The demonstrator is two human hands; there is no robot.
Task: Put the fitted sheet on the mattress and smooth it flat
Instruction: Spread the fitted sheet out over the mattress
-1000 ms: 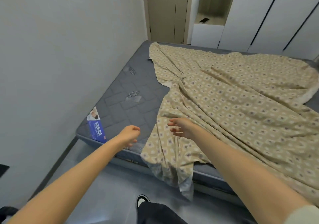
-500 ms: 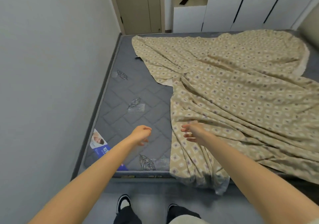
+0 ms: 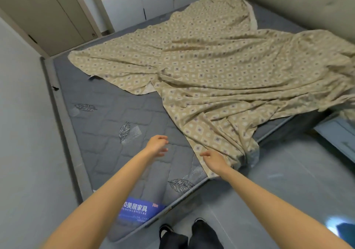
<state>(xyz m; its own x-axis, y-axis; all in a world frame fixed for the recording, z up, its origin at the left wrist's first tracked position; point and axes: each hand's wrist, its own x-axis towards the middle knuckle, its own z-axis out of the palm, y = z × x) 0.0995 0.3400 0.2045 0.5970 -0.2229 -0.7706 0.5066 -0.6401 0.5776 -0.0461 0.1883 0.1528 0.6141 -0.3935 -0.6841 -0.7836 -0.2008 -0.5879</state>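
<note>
A beige fitted sheet (image 3: 221, 79) with a small diamond print lies crumpled across the grey quilted mattress (image 3: 107, 126). It covers the right and far parts and leaves the near left part bare. One sheet corner droops over the mattress's near edge. My left hand (image 3: 156, 147) hovers over the bare mattress with fingers loosely curled, holding nothing. My right hand (image 3: 214, 160) reaches out just over the sheet's near edge, fingers relaxed; whether it touches the cloth I cannot tell.
A wall (image 3: 23, 133) runs tight along the mattress's left side. A padded headboard (image 3: 307, 5) stands at the far right, white wardrobe doors (image 3: 157, 1) and a door (image 3: 48, 14) beyond the bed. My feet (image 3: 182, 231) stand on grey floor tiles at the near edge.
The view has swung to the right and tilted, bringing the headboard into sight. Both hands stay outstretched over the mattress's near end, the right one sitting nearer the sheet's edge.
</note>
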